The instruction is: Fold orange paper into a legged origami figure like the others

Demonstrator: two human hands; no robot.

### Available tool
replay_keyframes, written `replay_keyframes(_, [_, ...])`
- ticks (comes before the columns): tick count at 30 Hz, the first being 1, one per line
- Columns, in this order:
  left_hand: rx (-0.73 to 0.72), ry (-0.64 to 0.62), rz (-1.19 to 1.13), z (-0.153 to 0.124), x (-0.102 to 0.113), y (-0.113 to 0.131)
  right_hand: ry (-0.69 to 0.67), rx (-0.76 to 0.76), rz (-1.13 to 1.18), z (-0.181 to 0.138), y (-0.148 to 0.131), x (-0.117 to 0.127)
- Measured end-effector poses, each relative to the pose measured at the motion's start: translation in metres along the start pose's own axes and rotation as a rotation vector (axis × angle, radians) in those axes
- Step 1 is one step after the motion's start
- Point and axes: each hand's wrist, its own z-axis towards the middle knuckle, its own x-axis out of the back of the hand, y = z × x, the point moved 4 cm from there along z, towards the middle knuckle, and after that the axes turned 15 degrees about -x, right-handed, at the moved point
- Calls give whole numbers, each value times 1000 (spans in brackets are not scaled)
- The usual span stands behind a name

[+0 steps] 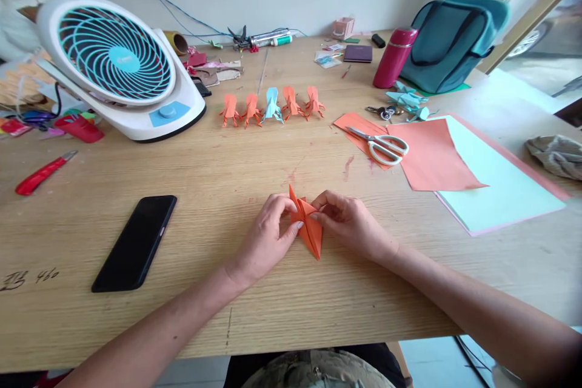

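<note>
An orange folded paper piece point(313, 235) is between my two hands, just above or on the table near its front. One point of it sticks up at the top left and another points down toward me. My left hand point(273, 224) pinches its left side between thumb and fingers. On the opposite side, my right hand point(348, 218) grips the upper right flap with thumb and forefinger. Beyond the hands stands a row of several folded paper figures, orange ones point(293, 102) with a light blue one point(271, 104) in the middle.
A black phone point(134, 244) lies left of my hands, with a red utility knife point(45, 174) farther out. The white fan point(122, 66) stands behind. At right are scissors point(382, 144), orange paper point(439, 154), pale blue sheets point(500, 194), a red bottle point(394, 57) and a teal bag point(450, 42).
</note>
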Motion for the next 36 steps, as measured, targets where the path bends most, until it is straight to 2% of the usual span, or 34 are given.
replay_keyframes(3, [169,152,-208,7,-2,-6,2,-1,106,1,0,2])
replay_keyframes(5, [235,209,-353,13,-3,-9,20,7,186,5,0,3])
replay_keyframes(8, [315,183,-548,18,-6,-12,5,13,397,11,2,3])
replay_keyframes(12, [383,172,-665,15,-7,-12,-166,-84,575,16,9,-2])
replay_keyframes(16, [367,197,-679,12,-7,-11,-189,-142,527,16,11,-2])
replay_keyframes(20, [333,142,-649,12,-7,-11,-204,-144,454,13,6,-4])
replay_keyframes(25, [276,113,-590,11,-6,-10,-151,-135,393,9,2,-4])
replay_keyframes(30, [288,86,-650,11,-7,-6,-153,-153,328,5,4,-6])
replay_keyframes(36, [293,68,-608,9,-4,-3,-136,-115,178,2,6,-9])
